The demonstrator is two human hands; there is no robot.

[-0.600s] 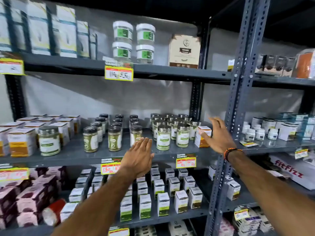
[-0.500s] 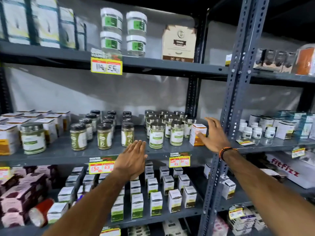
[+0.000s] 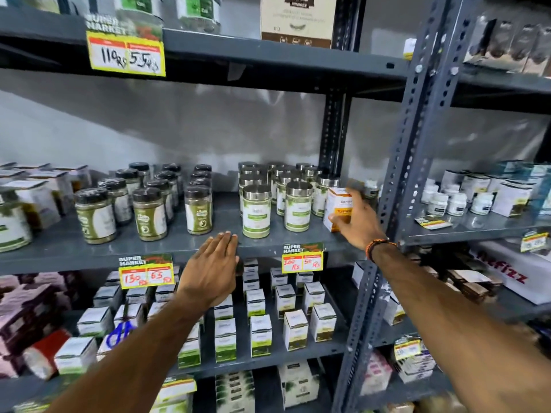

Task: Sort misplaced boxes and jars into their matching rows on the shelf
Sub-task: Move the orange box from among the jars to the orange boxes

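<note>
The right hand (image 3: 356,220) reaches over the middle shelf (image 3: 179,248) with fingers spread wide around the white and orange box (image 3: 338,208), the thumb at the box's lower front corner and the fingertips up near its top right edge; whether the fingers press the box firmly cannot be told; a beaded band (image 3: 378,247) circles that wrist; the left hand (image 3: 213,268) is held flat and open, fingers together and pointing up toward the shelf's front lip, holding nothing, its fingertips just at the lip; the box stands upright on the shelf, its long axis vertical, its printed front turned toward the camera and slightly to the left; it is white above with an orange band lower down bearing lettering, partly hidden by the hand; it sits at the right end of the shelf, just beside the steel-lidded jars (image 3: 256,211), which stand in rows with pale green and white labels; further left stand black-lidded jars (image 3: 150,214) of greenish powder, and beyond them white boxes (image 3: 38,198) at the far left; yellow price tags (image 3: 302,259) hang from the shelf's lip; on the shelf below stand rows of small white and green boxes (image 3: 261,333); a perforated grey upright (image 3: 408,162) rises just to the right of the hand.
</note>
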